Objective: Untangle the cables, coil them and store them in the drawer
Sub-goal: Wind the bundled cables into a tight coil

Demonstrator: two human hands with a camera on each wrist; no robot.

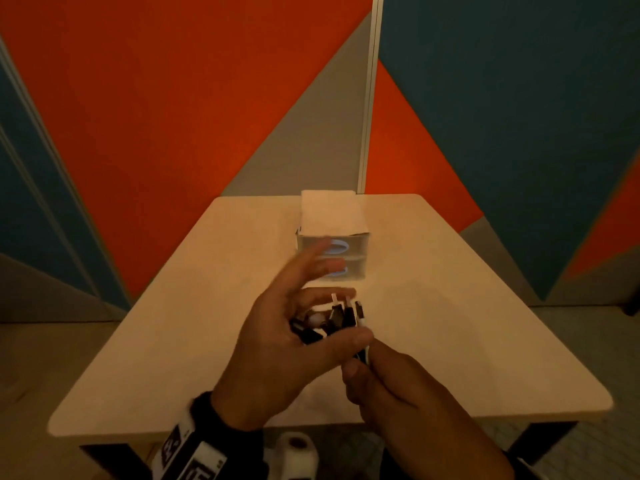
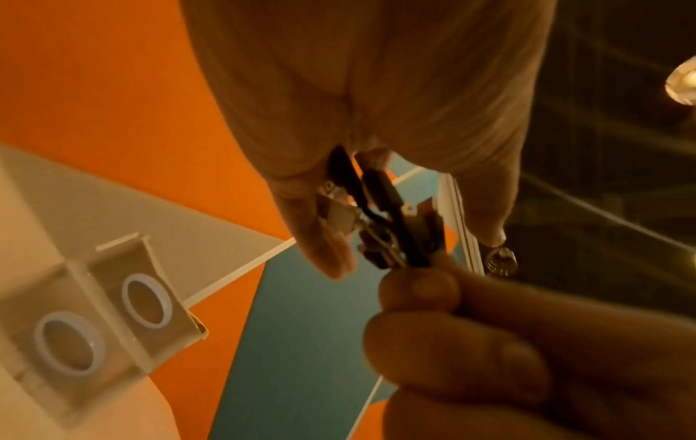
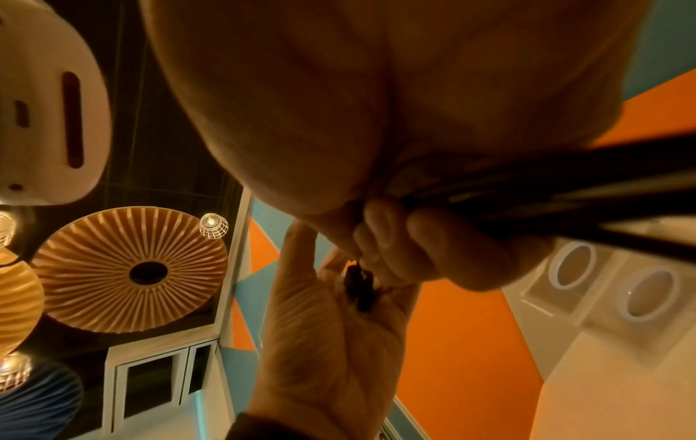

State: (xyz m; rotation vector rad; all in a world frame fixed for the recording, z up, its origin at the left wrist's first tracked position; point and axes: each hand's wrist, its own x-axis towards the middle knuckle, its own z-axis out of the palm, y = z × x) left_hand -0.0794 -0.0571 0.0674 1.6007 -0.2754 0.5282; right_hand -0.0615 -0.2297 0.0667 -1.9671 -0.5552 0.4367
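Note:
A bundle of black and white cables point(image 1: 311, 332) with several plugs is held above the middle of the beige table point(image 1: 467, 323). My left hand point(image 1: 346, 317) grips the plug ends between thumb and lower fingers, while its two upper fingers stretch toward the drawers. Just below it, my right hand point(image 1: 363, 358) pinches the cable strands. The left wrist view shows the plugs point(image 2: 391, 235) fanned out between my fingers. Black strands point(image 3: 527, 193) run through my right fist in the right wrist view. The white drawer unit point(image 1: 332, 216) stands at the back, both translucent drawers closed.
Orange, blue and grey wall panels point(image 1: 173, 116) rise right behind the table's far edge. A white object point(image 1: 296, 448) sits on the floor under the near edge. The table's near edge point(image 1: 104, 424) runs just below my wrists.

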